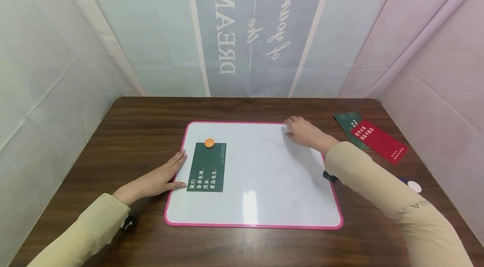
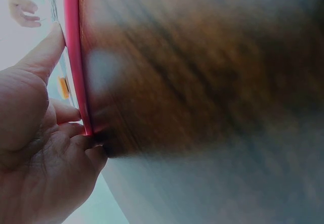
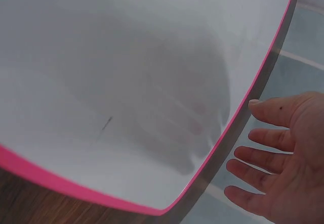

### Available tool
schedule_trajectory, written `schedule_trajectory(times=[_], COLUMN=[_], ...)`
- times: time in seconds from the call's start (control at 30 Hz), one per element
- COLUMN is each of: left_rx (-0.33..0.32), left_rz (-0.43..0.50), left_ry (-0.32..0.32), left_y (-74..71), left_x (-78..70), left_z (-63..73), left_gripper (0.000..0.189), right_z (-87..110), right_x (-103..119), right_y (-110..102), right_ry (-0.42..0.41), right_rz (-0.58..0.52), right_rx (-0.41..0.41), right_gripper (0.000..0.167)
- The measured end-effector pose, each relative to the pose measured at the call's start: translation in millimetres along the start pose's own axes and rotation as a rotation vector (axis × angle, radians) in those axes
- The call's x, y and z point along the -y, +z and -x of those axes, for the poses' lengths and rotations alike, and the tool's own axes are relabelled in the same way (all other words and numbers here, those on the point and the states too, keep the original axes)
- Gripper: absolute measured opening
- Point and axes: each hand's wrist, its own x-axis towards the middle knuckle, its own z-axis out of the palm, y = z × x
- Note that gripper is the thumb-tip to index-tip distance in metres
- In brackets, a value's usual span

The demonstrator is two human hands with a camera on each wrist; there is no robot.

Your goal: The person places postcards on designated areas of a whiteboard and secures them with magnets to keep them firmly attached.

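Observation:
A whiteboard [image 1: 264, 174] with a pink rim lies on the wooden table. On its left part is a dark green card [image 1: 206, 174] with white writing, and a round orange magnet [image 1: 209, 143] sits at the card's top edge. My left hand [image 1: 162, 178] rests at the board's left rim, fingers extended along it and thumb beside the card's lower corner. In the left wrist view, the thumb and fingertips meet the pink rim [image 2: 73, 47]. My right hand [image 1: 304, 132] is at the far rim toward the right corner, its fingers spread and holding nothing in the right wrist view.
To the right of the board, a red card [image 1: 380, 141] overlaps another green card [image 1: 344, 122]. A white round piece [image 1: 414, 186] lies nearer, partly behind the right sleeve [image 1: 378, 191]. Printed curtains [image 1: 159, 48] hang behind the table and at both sides.

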Motion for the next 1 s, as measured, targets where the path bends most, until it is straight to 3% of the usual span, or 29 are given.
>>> schedule_trajectory(times=[0.5,1.0], left_rx=[-0.002,-0.027], left_rz=[-0.010,-0.018], left_ry=[0.002,0.030], left_y=[0.9,-1.6], left_x=[0.9,-1.9], left_z=[-0.2,1.6], left_gripper=[0.092,0.089], right_z=[19.1,35.9], right_x=[-37.4,-77.7], right_y=[-6.8,-9.5], right_ry=[0.126,0.179], right_rz=[-0.078,-0.147], right_rx=[0.020,0.001], right_gripper=[0.046,0.050])
